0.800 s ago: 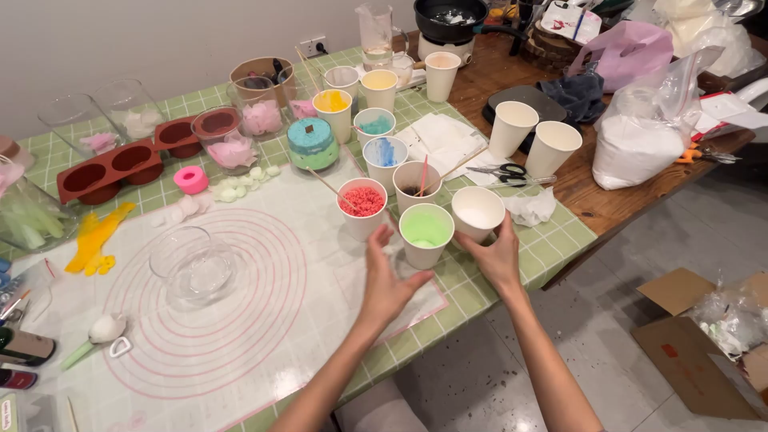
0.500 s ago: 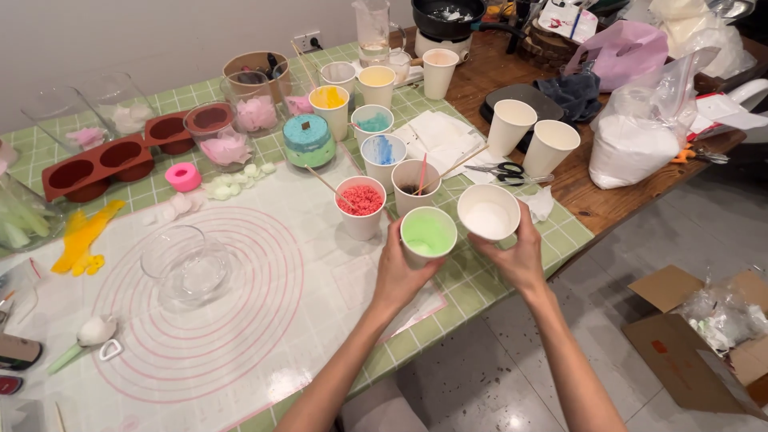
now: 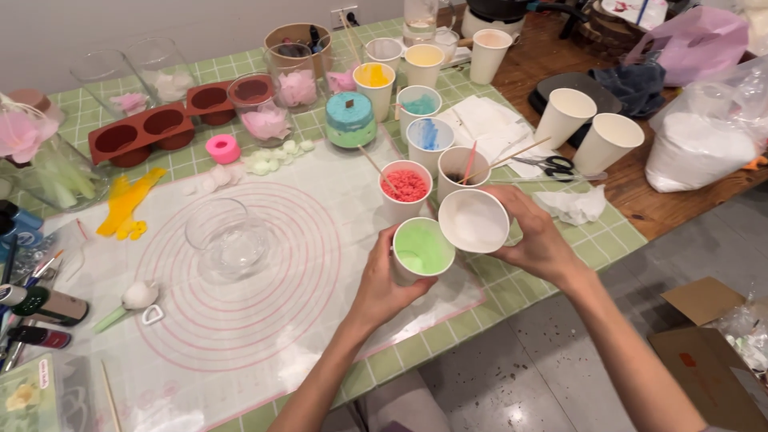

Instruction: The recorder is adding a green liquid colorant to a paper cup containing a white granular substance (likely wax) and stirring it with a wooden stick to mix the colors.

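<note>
One head-worn view, looking steeply down and forward over the green-tiled table; close above the left hand and right hand; floor near right; wall along the far edge.

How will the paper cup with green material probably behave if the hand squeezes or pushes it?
The green cup looks like thin paper, so its wall would probably dent under a hard squeeze. It is tall with a narrow base, so a sideways push might tip it. The left hand holds it while the right hand tilts the white cup toward it; added filling likely steadies it.
</note>
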